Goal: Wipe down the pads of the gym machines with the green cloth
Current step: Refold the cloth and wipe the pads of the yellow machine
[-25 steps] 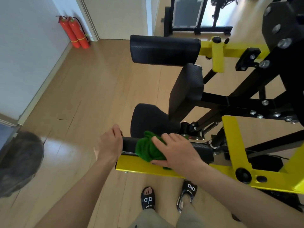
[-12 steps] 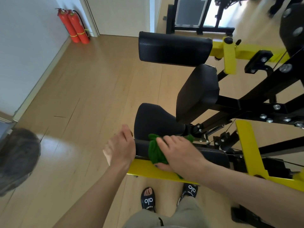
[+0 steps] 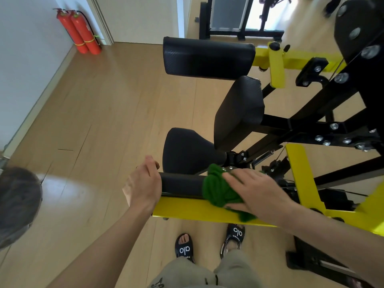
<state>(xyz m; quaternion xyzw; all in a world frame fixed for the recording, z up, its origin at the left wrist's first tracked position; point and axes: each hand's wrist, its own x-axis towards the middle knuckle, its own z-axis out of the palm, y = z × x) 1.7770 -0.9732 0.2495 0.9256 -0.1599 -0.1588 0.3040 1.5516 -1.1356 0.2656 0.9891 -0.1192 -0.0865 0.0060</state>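
A black roller pad (image 3: 180,182) lies across the near side of a yellow and black gym machine, above a yellow bar (image 3: 187,210). My right hand (image 3: 255,190) presses the bunched green cloth (image 3: 218,189) onto the right part of this pad. My left hand (image 3: 143,185) is cupped over the pad's left end, fingers curled around it. Beyond them are a black seat pad (image 3: 187,150), a tilted back pad (image 3: 239,111) and a long upper roller pad (image 3: 207,56).
The machine's black frame (image 3: 324,119) with bolts and yellow arms fills the right side. Two red fire extinguishers (image 3: 80,31) stand at the far left by a white wall. Wooden floor (image 3: 104,111) spreads to the left. My sandalled feet (image 3: 185,247) stand just below the yellow bar.
My right hand has slid the green cloth to the right along the roller pad, baring more of the pad. My left hand has stayed at the pad's left end.
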